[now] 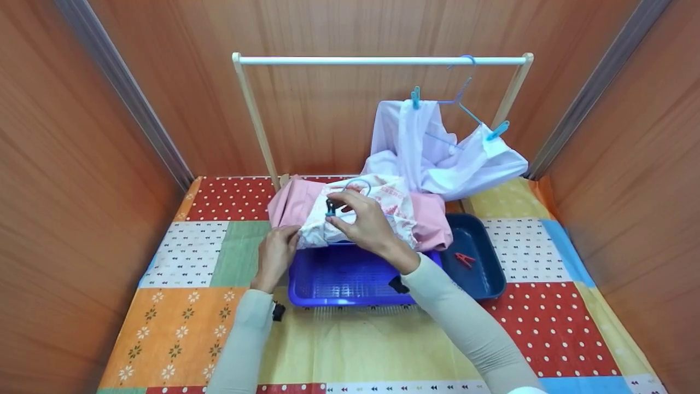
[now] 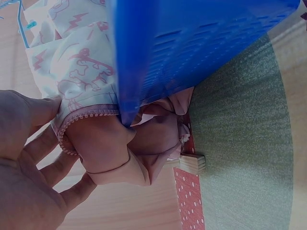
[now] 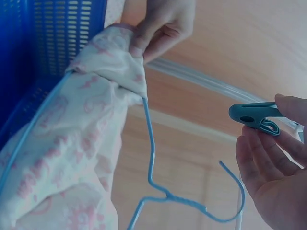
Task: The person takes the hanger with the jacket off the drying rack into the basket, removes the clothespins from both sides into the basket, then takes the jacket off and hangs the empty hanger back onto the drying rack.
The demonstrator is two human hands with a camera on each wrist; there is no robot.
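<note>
A garment (image 1: pixel 391 194), white with a pink print and plain pink fabric at both sides, lies across the far part of the blue basket (image 1: pixel 355 301). My left hand (image 1: pixel 275 257) pinches its near-left edge between thumb and fingers; pink beaded trim (image 2: pixel 72 120) runs along that edge in the left wrist view. A light-blue wire hanger (image 3: pixel 152 158) lies at the garment, its shoulder passing under a fold beside my left fingers. Above the fabric, my right hand (image 1: pixel 369 224) holds a teal clothespin (image 3: pixel 254 113) between thumb and fingertips, apart from the cloth.
Behind the basket stands a drying rack with a white rod (image 1: pixel 350 61). From its right side a white cloth (image 1: pixel 404 142) hangs on a hanger, held by two blue clothespins (image 1: pixel 416 97). A dark tray (image 1: pixel 496 287) right of the basket holds a red clothespin (image 1: pixel 465 260).
</note>
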